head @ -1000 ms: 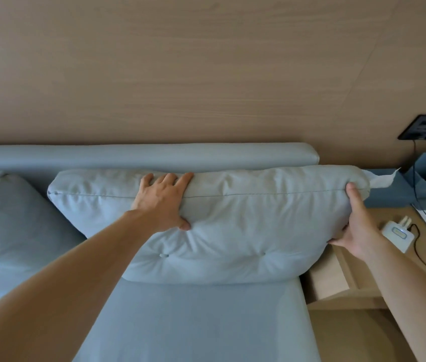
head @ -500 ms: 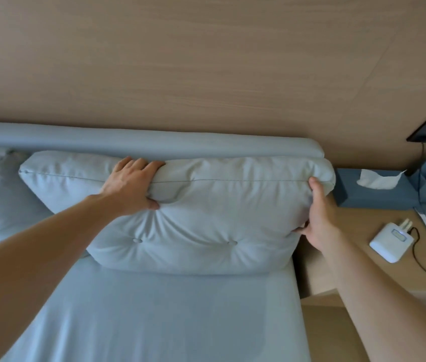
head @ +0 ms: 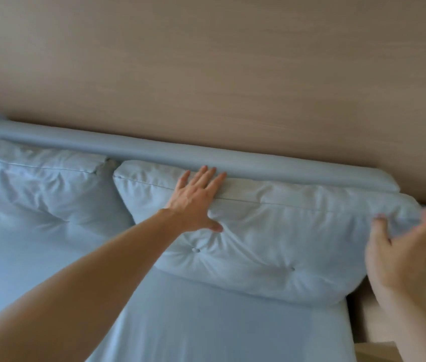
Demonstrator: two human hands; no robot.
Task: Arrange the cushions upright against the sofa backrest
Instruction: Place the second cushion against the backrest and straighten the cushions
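Left hand (head: 198,198) spread flat, palm pressing the top seam of the right cushion (head: 272,239) at centre frame, against the backrest (head: 259,168). Right hand (head: 402,254), blurred at right edge, fingers loosely curled at the cushion's corner, grip unclear. Second cushion (head: 42,189) upright at left. Best to press evenly, square the corner, then release gently.

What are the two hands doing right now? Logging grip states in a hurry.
Left hand: open, palm flat on the right cushion.
Right hand: open, blurred, at the cushion's end, gripping nothing.
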